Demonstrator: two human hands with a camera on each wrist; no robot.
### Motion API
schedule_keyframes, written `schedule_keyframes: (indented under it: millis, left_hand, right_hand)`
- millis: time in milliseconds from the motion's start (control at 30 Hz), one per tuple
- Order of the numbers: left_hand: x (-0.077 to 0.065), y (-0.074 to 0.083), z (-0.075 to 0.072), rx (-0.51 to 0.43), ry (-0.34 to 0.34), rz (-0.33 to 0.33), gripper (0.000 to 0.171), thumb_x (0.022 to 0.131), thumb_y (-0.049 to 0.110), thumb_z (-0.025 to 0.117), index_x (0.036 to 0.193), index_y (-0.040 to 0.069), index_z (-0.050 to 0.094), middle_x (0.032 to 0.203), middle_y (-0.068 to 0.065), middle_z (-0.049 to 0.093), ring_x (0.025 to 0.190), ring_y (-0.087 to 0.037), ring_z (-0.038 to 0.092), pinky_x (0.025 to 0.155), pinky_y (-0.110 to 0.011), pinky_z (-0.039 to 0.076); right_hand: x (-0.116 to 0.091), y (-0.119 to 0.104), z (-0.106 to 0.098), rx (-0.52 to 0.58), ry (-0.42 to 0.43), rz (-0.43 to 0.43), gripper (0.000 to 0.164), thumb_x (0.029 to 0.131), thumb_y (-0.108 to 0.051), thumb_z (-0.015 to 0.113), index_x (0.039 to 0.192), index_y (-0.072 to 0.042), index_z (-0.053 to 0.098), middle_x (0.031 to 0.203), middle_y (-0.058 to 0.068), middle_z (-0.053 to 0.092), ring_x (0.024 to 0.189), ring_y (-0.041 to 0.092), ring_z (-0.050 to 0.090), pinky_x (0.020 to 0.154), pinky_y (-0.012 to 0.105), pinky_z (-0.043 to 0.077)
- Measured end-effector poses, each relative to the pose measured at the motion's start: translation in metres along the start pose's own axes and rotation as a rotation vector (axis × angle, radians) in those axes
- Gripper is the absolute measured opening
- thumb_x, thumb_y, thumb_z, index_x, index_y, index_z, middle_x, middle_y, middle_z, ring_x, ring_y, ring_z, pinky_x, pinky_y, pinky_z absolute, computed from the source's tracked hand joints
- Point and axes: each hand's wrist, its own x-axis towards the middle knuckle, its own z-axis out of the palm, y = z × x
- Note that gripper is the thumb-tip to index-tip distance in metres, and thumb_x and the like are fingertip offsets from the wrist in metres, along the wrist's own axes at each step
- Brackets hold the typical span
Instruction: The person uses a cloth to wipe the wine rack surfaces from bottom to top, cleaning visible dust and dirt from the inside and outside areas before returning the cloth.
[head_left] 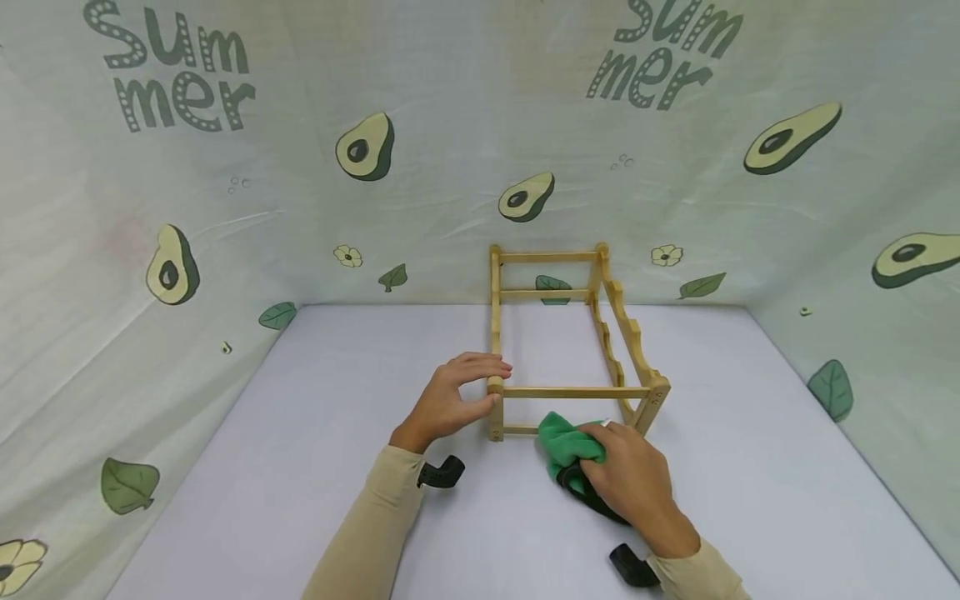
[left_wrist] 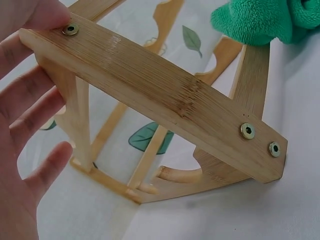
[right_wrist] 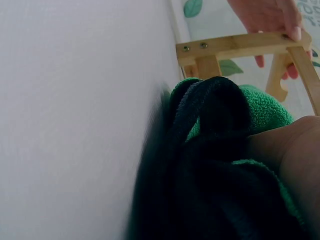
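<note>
A light wooden rack (head_left: 573, 392) with notched side rails stands on the white table. My left hand (head_left: 453, 398) grips its near left corner; in the left wrist view the thumb lies over the corner beside a bolt, and the fingers spread behind the wood. My right hand (head_left: 633, 473) holds a bunched green cloth (head_left: 566, 440) with a dark side, just in front of the rack's lower front bar. The right wrist view shows the cloth's dark folds (right_wrist: 215, 175) hanging below the hand and hiding most of its fingers.
The white tabletop (head_left: 337, 375) extends around the rack on both sides. Behind it hangs a pale fabric backdrop (head_left: 435, 225) printed with avocados, leaves and lettering, and it also covers the left and right sides. Each wrist wears a black device (head_left: 442, 472).
</note>
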Motion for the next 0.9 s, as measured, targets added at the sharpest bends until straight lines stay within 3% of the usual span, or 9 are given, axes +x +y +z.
schedule_keyframes:
  millis: [200, 400, 533, 667, 900]
  left_hand:
    - [0.000, 0.000, 0.000, -0.030, 0.025, -0.001, 0.034, 0.089, 0.013, 0.072, 0.122, 0.021, 0.072, 0.130, 0.010, 0.065, 0.128, -0.014, 0.052, 0.106, -0.046, 0.042]
    - [-0.002, 0.001, 0.004, -0.066, 0.025, -0.034, 0.033, 0.088, 0.010, 0.071, 0.120, 0.022, 0.072, 0.129, 0.011, 0.065, 0.129, -0.014, 0.051, 0.107, -0.044, 0.041]
    - [-0.005, 0.002, 0.007, -0.070, 0.035, -0.048, 0.032, 0.088, 0.010, 0.071, 0.118, 0.022, 0.073, 0.129, 0.011, 0.065, 0.130, -0.014, 0.051, 0.108, -0.046, 0.039]
    - [-0.005, 0.002, 0.007, -0.068, 0.037, -0.049, 0.031, 0.088, 0.011, 0.071, 0.116, 0.024, 0.073, 0.129, 0.012, 0.065, 0.130, -0.013, 0.051, 0.109, -0.045, 0.038]
    - [-0.005, 0.005, 0.007, -0.056, 0.039, -0.043, 0.029, 0.088, 0.009, 0.070, 0.112, 0.025, 0.072, 0.130, 0.012, 0.065, 0.131, -0.012, 0.052, 0.109, -0.044, 0.039]
  right_hand:
    - [-0.001, 0.010, -0.010, -0.014, -0.023, 0.054, 0.033, 0.071, -0.010, 0.080, 0.103, -0.017, 0.077, 0.087, 0.001, 0.069, 0.076, 0.018, 0.060, 0.053, 0.037, 0.048]
    - [-0.009, 0.028, -0.025, -0.027, -0.075, 0.131, 0.034, 0.074, -0.011, 0.078, 0.108, -0.015, 0.076, 0.089, 0.003, 0.069, 0.072, 0.018, 0.056, 0.049, 0.035, 0.044]
    - [-0.014, 0.040, -0.039, -0.044, -0.085, 0.157, 0.039, 0.074, -0.013, 0.079, 0.112, -0.012, 0.075, 0.099, 0.008, 0.072, 0.082, 0.024, 0.063, 0.055, 0.042, 0.050]
    - [-0.016, 0.048, -0.053, -0.054, -0.034, 0.163, 0.043, 0.071, -0.012, 0.081, 0.113, -0.011, 0.075, 0.100, 0.009, 0.072, 0.082, 0.025, 0.063, 0.054, 0.043, 0.049]
    - [-0.018, 0.061, -0.063, -0.020, 0.133, 0.161, 0.041, 0.070, -0.007, 0.079, 0.111, -0.012, 0.076, 0.098, 0.011, 0.072, 0.081, 0.028, 0.062, 0.058, 0.046, 0.048]
